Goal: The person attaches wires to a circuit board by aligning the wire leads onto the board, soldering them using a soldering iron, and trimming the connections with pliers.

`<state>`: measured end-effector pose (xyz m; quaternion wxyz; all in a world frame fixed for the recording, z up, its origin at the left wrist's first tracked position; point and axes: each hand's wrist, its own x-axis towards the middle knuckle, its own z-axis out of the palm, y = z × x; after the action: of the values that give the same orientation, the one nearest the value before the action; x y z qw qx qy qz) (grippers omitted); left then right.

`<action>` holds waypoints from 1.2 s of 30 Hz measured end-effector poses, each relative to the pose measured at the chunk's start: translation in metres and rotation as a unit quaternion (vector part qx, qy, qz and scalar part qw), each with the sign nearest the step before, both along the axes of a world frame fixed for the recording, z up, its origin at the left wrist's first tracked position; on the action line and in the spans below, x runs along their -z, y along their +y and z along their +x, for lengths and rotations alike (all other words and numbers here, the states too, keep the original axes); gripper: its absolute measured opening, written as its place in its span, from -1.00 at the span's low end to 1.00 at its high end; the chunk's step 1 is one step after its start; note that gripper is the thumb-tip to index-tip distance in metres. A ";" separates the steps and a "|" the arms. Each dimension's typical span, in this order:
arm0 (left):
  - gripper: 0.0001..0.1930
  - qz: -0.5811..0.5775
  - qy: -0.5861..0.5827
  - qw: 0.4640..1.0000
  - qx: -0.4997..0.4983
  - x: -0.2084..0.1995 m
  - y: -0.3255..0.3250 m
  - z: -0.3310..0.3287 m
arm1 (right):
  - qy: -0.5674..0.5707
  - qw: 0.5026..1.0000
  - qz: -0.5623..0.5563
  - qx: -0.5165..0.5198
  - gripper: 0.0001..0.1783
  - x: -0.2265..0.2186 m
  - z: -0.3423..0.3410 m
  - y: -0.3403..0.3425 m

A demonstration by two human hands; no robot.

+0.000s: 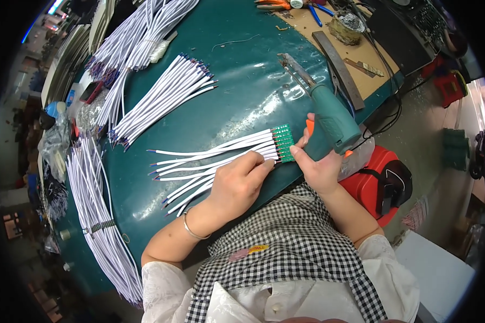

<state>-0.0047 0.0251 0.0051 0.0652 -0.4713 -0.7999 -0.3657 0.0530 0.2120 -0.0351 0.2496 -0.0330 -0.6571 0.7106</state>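
Note:
On the table near me lies a green circuit board strip [283, 139] with a row of white cables [210, 156] fanning out leftward from it. My left hand [236, 180] is closed, thumb and forefinger pinching a white cable [265, 159] close to the board's near end. In my right hand [322, 168] is a green soldering gun [334, 116] with an orange trigger, its metal tip pointing up and left, away from the board. My right thumb rests at the board's right edge. The gun's handle is mostly hidden by that hand.
Bundles of white cables [164, 99] lie at the far left, and a tied bundle [99, 215] lies at the near left. A metal bar [338, 70], a dirty sponge [345, 31] and pliers [277, 4] sit at the far right. A red stool [369, 188] stands beside me.

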 end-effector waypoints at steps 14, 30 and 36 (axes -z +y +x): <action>-0.69 0.017 0.040 0.999 -0.007 0.006 -0.001 0.000 | 0.009 1.000 0.024 -0.018 -0.23 0.002 0.001 0.002; -0.76 -0.007 0.094 0.996 0.008 0.006 0.002 0.000 | 0.004 0.999 0.038 -0.007 -0.28 -0.002 -0.001 0.001; -0.75 0.023 0.076 0.997 0.002 0.016 0.005 0.003 | -0.005 1.000 0.013 0.001 -0.30 0.000 0.001 0.004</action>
<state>-0.0022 0.0298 -0.0112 0.1357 -0.4980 -0.7828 -0.3476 0.0537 0.2157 -0.0355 0.2474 -0.0337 -0.6673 0.7016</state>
